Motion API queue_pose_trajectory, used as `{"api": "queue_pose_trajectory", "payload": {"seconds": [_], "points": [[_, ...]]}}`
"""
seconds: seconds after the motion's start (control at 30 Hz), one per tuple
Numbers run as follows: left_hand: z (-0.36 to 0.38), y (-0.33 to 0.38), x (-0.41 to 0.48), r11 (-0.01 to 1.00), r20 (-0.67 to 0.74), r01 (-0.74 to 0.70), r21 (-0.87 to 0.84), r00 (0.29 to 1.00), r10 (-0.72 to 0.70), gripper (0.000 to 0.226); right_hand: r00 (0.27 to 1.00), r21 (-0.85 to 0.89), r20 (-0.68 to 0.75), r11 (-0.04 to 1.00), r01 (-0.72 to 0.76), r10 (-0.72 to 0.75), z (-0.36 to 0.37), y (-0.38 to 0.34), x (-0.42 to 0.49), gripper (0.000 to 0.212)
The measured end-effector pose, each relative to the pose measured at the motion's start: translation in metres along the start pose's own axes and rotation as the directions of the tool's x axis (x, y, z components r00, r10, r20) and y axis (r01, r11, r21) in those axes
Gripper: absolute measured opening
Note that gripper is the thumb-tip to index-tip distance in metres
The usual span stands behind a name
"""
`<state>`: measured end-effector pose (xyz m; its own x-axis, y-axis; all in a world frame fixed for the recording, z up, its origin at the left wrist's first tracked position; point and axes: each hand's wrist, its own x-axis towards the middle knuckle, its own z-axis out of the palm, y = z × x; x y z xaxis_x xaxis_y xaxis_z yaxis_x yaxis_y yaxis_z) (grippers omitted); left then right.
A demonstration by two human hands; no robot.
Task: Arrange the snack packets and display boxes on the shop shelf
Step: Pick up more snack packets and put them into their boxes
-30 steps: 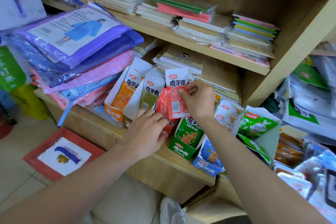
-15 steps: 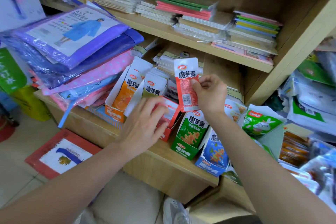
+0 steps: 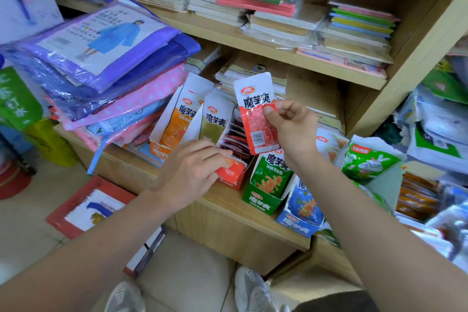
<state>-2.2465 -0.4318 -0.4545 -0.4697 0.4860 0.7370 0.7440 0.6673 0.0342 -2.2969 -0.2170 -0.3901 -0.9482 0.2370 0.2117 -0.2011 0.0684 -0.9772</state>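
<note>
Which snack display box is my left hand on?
The red display box: your left hand rests on its front edge; your right hand pinches a red packet above. The orange box, green box and blue box are untouched.

Bright, even light; soft shadow beneath the pale wooden shelf board point(image 3: 278, 58). Edges bow (blurred clear plastic packets point(image 3: 448, 225), far right).
</note>
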Motion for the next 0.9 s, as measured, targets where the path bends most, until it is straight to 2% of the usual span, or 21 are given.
{"api": "queue_pose_trajectory", "payload": {"seconds": [0.17, 0.27, 0.4, 0.47, 0.53, 0.6, 0.67, 0.8, 0.9], "points": [[-0.003, 0.002, 0.007, 0.998, 0.037, 0.058, -0.023, 0.998, -0.057, 0.009, 0.998, 0.172, -0.039, 0.983, 0.062, -0.056, 0.009, -0.006, -0.007, 0.019], [0.001, 0.003, 0.011, 0.996, 0.07, 0.089, 0.014, 0.993, -0.09, 0.019, 0.994, 0.211, -0.053, 0.972, 0.108, -0.099, 0.01, -0.009, -0.007, 0.02], [0.002, 0.002, 0.012, 0.993, 0.102, 0.115, -0.026, 0.988, -0.112, 0.02, 0.984, 0.231, -0.103, 0.959, 0.165, -0.144, 0.008, -0.01, 0.002, 0.019], [0.0, 0.004, 0.017, 0.982, 0.171, 0.182, -0.049, 0.97, -0.171, 0.034, 0.984, 0.223, -0.087, 0.96, 0.17, -0.154, 0.009, -0.007, 0.003, 0.019], [-0.001, 0.005, 0.025, 0.963, 0.234, 0.259, -0.081, 0.944, -0.234, 0.053, 0.984, 0.156, -0.025, 0.971, 0.18, -0.178, 0.012, -0.001, -0.001, 0.019], [-0.001, 0.006, 0.035, 0.952, 0.273, 0.293, -0.09, 0.926, -0.259, 0.059, 0.98, 0.052, 0.039, 0.98, 0.193, -0.195, 0.015, 0.005, -0.006, 0.021], [0.0, 0.005, 0.038, 0.953, 0.289, 0.291, -0.087, 0.922, -0.255, 0.053, 0.971, -0.113, 0.084, 0.966, 0.233, -0.225, 0.013, 0.007, -0.006, 0.023], [0.003, 0.002, 0.03, 0.957, 0.322, 0.282, -0.065, 0.914, -0.247, 0.048, 0.941, -0.446, 0.219, 0.832, 0.331, -0.257, 0.001, 0.01, -0.007, 0.021], [0.003, 0.003, 0.029, 0.958, 0.315, 0.279, -0.072, 0.918, -0.243, 0.044, 0.95, -0.509, 0.201, 0.803, 0.311, -0.241, -0.003, 0.012, -0.007, 0.023]]}}
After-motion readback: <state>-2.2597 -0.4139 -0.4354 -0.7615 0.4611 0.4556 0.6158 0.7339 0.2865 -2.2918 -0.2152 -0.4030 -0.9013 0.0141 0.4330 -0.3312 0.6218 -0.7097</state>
